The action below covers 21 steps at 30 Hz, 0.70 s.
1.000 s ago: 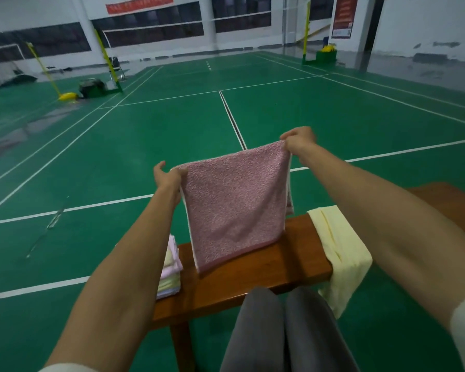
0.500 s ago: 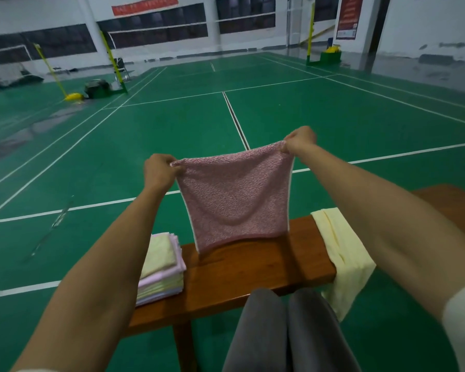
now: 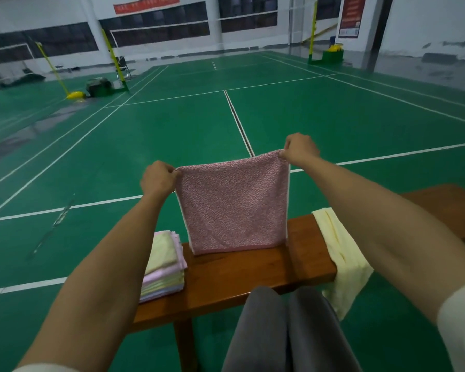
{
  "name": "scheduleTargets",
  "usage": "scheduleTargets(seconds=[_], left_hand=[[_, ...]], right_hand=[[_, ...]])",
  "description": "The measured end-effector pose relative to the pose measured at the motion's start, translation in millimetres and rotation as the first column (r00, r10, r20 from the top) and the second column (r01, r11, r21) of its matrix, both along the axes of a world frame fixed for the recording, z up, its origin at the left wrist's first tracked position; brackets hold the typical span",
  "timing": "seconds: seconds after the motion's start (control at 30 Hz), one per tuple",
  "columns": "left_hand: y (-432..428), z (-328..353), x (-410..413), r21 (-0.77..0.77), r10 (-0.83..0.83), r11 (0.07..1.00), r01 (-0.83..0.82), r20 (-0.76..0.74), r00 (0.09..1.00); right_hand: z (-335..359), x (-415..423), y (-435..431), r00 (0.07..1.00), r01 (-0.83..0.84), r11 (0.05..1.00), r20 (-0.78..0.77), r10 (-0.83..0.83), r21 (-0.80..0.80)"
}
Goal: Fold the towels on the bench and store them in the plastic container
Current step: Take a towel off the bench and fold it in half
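Observation:
A pink towel (image 3: pixel 232 205), folded double, hangs upright over the wooden bench (image 3: pixel 242 275). My left hand (image 3: pixel 157 179) pinches its top left corner and my right hand (image 3: pixel 301 150) pinches its top right corner. Its lower edge just reaches the bench top. A stack of folded towels (image 3: pixel 164 267), pale yellow and pink, sits on the bench's left end. A pale yellow towel (image 3: pixel 341 253) lies unfolded across the bench to the right and droops over the front edge. No plastic container is in view.
My knees in grey trousers (image 3: pixel 287 328) are close to the bench's front edge. Green court floor with white lines (image 3: pixel 239 124) stretches beyond. Yellow net posts (image 3: pixel 51 68) and a chair stand far off at the back left.
My left hand closed on the towel's top left corner and moved left, pulling the top edge taut. The towel now hangs flatter and squarer, its lower edge level at the bench.

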<state>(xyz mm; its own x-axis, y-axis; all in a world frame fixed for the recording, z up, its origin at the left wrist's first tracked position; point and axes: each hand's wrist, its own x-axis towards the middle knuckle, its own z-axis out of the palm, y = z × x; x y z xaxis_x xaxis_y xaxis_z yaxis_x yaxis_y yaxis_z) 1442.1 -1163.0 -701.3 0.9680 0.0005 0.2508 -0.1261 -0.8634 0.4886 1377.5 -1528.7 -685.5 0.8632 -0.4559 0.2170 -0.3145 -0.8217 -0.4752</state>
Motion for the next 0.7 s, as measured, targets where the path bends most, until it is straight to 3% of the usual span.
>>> scheduleTargets(seconds=[0.13,0.2,0.37,0.5,0.6,0.7], left_hand=[[-9.0,-1.2,2.5,-0.023,0.017,1.0,-0.017,0.001,1.0],[-14.2,0.7,5.1,-0.028,0.008,1.0,-0.008,0.001,1.0],[-29.6,1.1,10.2,0.242,-0.042,0.97,0.039,0.01,0.999],[-34.2,-5.8,18.0,0.301,-0.022,0.954,0.006,0.049,0.999],[-35.7,-10.5,28.8,0.178,0.032,0.984,-0.03,-0.009,0.999],[-44.7,-11.1,37.7,-0.261,-0.007,0.965,-0.016,-0.087,0.996]], right_hand=[[2.1,-7.8,-13.9,0.998,-0.063,0.969,0.034,0.057,0.237],[3.1,-7.3,-18.2,0.998,-0.056,0.96,0.017,0.053,0.275],[2.0,2.5,-22.1,0.993,-0.084,0.99,-0.068,0.092,0.109],[-9.4,11.6,-25.7,1.0,0.006,1.0,-0.021,-0.006,0.014],[-13.3,17.4,-24.9,0.99,0.128,0.991,0.052,-0.129,0.034],[-7.3,18.8,-24.6,0.974,0.198,0.972,0.083,-0.21,0.13]])
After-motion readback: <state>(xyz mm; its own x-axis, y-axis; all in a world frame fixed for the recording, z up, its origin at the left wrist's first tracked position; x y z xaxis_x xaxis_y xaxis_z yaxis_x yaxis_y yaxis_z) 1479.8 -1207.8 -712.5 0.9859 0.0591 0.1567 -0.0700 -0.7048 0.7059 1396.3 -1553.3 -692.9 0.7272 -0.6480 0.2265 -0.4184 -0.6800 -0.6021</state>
